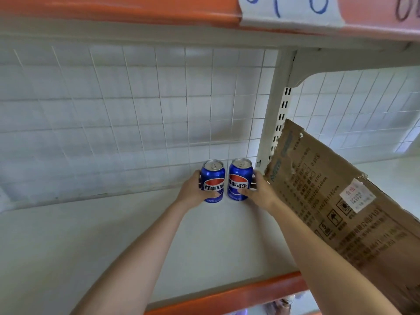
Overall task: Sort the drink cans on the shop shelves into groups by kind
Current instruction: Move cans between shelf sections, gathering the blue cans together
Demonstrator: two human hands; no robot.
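Observation:
Two blue Pepsi cans stand upright side by side at the back of the white shelf [113, 235], close to the wire-grid back panel. My left hand [193, 192] grips the left can [213, 178], thumb across its front. My right hand [259, 189] grips the right can [240, 177] from the right side, thumb on its front. The two cans almost touch. Whether their bases rest on the shelf I cannot tell.
A torn brown cardboard box [341, 205] leans on the shelf right of my right arm. A white slotted upright post [276, 114] stands behind it. An orange shelf edge [227, 294] runs along the front; another orange edge with a handwritten label [291, 10] is overhead.

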